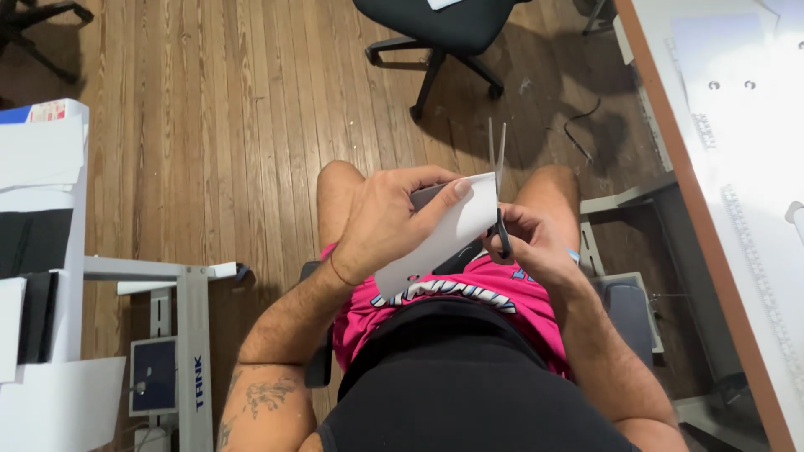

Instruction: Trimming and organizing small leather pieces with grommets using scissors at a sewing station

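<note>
Shelving (42,192) at far left: one white unit, stacked with white sheets and dark folders. Beside it, one white metal frame (193,335). Floor (209,125): wood planks. Left hand (381,226) closed on one white paper sheet (440,238), thumb on top, fingers beneath, sheet held over the lap above the knees. One pair of scissors (499,180) just right of the sheet: two blades, slightly parted, tips pointing away, at the paper's right edge. Right hand (532,243) wrapped through the dark handles, firmly closed. One black office chair (444,33) beyond the knees. One white table (737,184) with a brown edge at far right, carrying loose sheets.
</note>
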